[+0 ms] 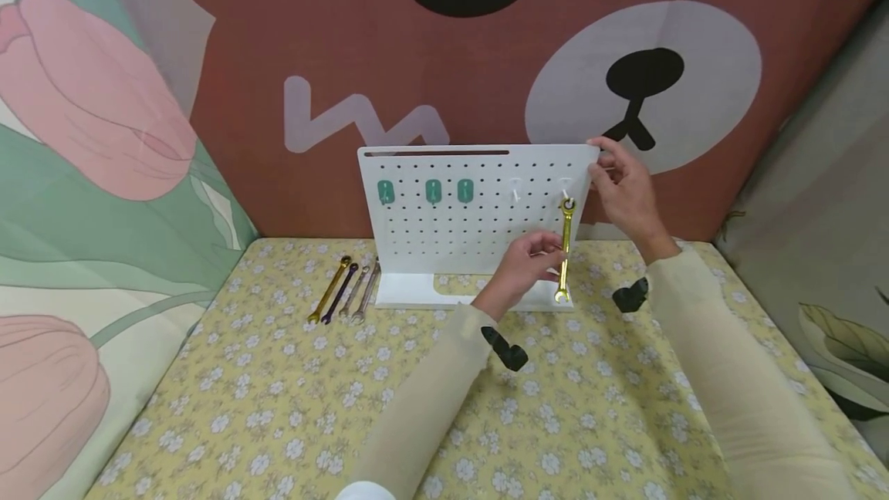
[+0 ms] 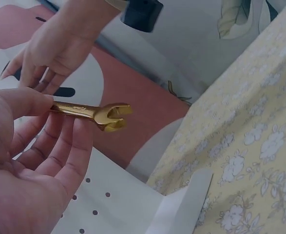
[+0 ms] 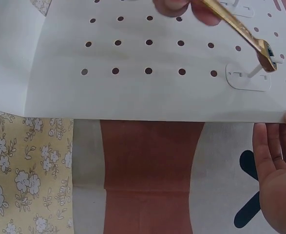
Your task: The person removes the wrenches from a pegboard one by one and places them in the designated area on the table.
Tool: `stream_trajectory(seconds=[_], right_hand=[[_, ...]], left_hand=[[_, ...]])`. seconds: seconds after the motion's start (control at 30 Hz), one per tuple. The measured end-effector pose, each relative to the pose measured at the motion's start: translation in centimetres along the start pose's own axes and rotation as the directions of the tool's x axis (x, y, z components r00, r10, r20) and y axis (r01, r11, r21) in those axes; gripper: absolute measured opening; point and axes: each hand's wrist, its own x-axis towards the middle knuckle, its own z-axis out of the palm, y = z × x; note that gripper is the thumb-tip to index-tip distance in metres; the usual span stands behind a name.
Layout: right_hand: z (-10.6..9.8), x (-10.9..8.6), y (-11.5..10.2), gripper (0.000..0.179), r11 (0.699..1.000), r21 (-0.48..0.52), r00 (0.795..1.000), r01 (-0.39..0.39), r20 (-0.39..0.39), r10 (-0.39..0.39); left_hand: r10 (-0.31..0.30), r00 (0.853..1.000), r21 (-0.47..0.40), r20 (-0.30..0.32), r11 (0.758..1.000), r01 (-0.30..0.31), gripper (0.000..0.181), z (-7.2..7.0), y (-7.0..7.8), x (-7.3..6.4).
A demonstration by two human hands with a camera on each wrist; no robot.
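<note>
A gold combination wrench hangs nearly upright in front of the white pegboard, pinched along its shaft by my left hand. In the right wrist view the wrench's ring end is around the tip of a white hook. The open jaw end points away from my left thumb in the left wrist view. My right hand holds the pegboard's upper right edge, thumb in front and fingers behind.
Several wrenches lie side by side on the flowered tablecloth, left of the board. Green hooks are fixed on the board's left half, and another white hook sits right of its middle. A printed curtain hangs close behind.
</note>
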Motion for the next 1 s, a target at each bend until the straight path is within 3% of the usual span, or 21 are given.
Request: stream_trajectory(seconds=[0.1, 0.37, 0.63, 1.0], right_hand=[[0.1, 0.1, 0.5, 0.039, 1.000, -0.011, 1.000, 0.005, -0.003, -0.005], [-0.2, -0.6, -1.5, 0.038, 1.000, -0.009, 1.000, 0.024, 0.003, -0.024], [0.0, 0.2, 1.4, 0.040, 1.000, -0.002, 1.000, 0.005, 0.007, -0.005], [-0.1, 0.4, 1.7, 0.040, 1.000, 0.002, 1.000, 0.020, 0.005, -0.020]], left_hand=[[-0.016, 1.000, -0.016, 0.012, 1.000, 0.016, 0.016, -0.2, 0.5, -0.4], [-0.046, 0.997, -0.082, 0.055, 0.995, 0.051, 0.029, -0.4, 1.6, -1.0], [-0.068, 0.994, -0.167, 0.083, 0.983, 0.081, 0.028, -0.1, 2.0, -1.1], [-0.041, 0.992, -0.208, 0.118, 0.976, 0.065, 0.035, 0.1, 3.0, -1.4]])
